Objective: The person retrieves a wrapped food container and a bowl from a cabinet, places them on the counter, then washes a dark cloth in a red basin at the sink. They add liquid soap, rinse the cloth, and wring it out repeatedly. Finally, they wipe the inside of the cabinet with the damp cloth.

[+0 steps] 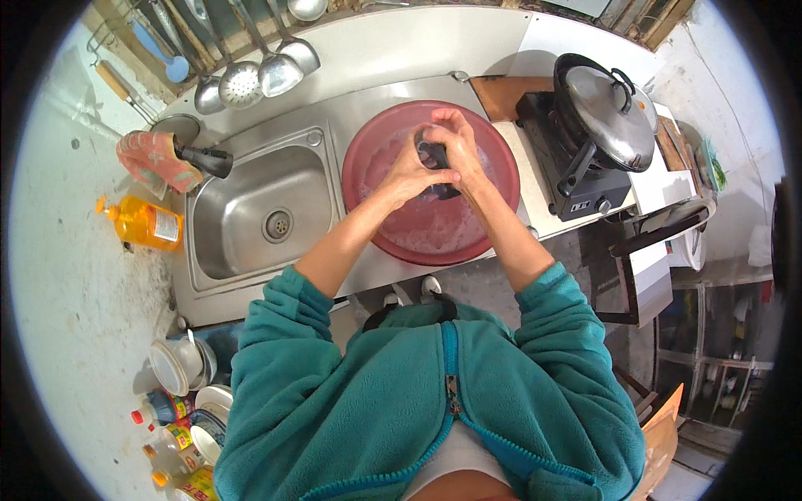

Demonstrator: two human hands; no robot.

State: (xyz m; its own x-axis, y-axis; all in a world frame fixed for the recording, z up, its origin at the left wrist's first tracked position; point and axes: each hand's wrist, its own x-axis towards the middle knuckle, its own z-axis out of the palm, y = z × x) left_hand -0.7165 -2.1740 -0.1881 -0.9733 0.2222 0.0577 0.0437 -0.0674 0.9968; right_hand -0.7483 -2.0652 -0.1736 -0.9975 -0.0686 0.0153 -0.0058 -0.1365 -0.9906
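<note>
A round red plastic basin (401, 241) with sudsy water stands on the steel countertop in front of me. Over its middle, my left hand (408, 170) and my right hand (459, 145) are close together around a dark, wet-looking item (433, 155). It looks like cloth, though my fingers cover much of it. My left thumb reaches across the lower side of the item toward my right wrist. The right fingers curl over its top. Foam patches (432, 235) float on the water around my hands.
Left of the basin is a stainless steel sink (250, 216), with an orange pump bottle (150, 222) beside it. On the right, a lidded wok (604, 116) sits on a black gas stove (586, 194), its handle pointing toward me. Ladles and spatulas (241, 84) hang at the back.
</note>
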